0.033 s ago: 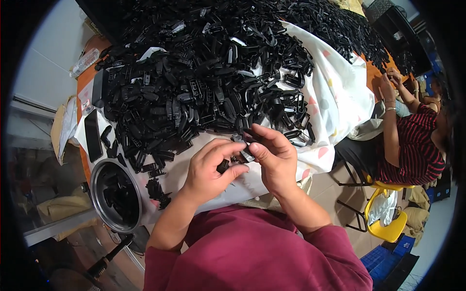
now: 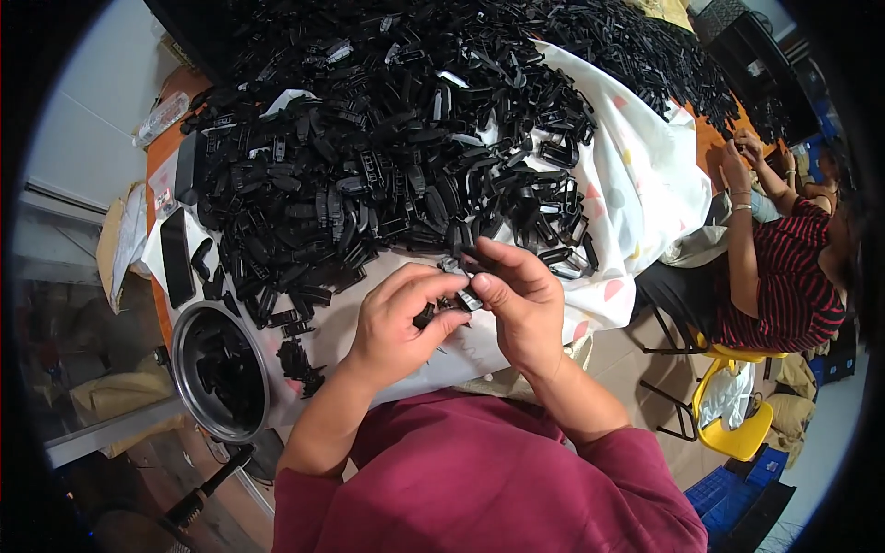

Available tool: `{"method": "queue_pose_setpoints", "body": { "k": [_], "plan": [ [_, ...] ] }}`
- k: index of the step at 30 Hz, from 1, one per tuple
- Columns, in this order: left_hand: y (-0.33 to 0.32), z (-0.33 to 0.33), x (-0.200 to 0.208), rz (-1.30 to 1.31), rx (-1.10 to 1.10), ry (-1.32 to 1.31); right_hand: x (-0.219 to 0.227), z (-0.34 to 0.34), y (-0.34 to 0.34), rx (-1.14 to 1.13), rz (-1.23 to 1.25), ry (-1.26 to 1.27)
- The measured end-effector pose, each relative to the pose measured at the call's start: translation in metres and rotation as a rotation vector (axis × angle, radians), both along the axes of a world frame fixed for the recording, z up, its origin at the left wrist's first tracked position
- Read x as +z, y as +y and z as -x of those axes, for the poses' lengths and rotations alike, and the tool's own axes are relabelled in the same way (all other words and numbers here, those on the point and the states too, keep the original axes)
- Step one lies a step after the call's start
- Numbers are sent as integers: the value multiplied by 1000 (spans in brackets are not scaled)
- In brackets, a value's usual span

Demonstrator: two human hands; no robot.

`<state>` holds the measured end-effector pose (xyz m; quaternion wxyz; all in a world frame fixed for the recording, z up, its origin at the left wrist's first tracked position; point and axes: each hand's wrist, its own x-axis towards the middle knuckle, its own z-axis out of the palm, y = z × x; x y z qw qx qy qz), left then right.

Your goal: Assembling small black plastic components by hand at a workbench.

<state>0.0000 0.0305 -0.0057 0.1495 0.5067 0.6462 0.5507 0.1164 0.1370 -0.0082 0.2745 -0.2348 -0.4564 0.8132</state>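
Note:
In front of my chest, both hands meet over the near edge of the cloth. Thumb and fingers of my right hand (image 2: 527,309) pinch a small black plastic part (image 2: 469,299) with a shiny, pale face. My left hand (image 2: 396,321) is curled, its fingertips at that same part, and another dark piece (image 2: 424,316) shows inside its fingers. Exactly how the left fingertips touch the pinched part is hard to see. Just beyond my hands lies a large heap of similar black plastic parts (image 2: 369,175).
A white patterned cloth (image 2: 636,184) lies under the heap. At left are a round metal bowl (image 2: 263,405) holding black pieces, a dark phone (image 2: 176,258) and a plastic bottle (image 2: 161,118). Right, a person in a striped shirt (image 2: 784,276) sits working near a yellow chair (image 2: 742,431).
The part between my fingers has tilted slightly, so more of its pale face shows. My left fingertips have shifted a little; both arms stay in place.

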Motion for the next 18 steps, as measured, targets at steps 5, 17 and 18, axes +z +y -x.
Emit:
{"method": "queue_pose_setpoints", "body": {
  "k": [5,17,18],
  "plan": [
    [-1,5,-3,-56,79,-4,2,-12,-2,23,-24,81],
    [-10,-16,-8,-1,-26,-735,13,-26,14,-3,-1260,-85],
    [-10,-16,-8,-1,-24,-734,13,-26,13,-2,-1259,-83]
  ]
}}
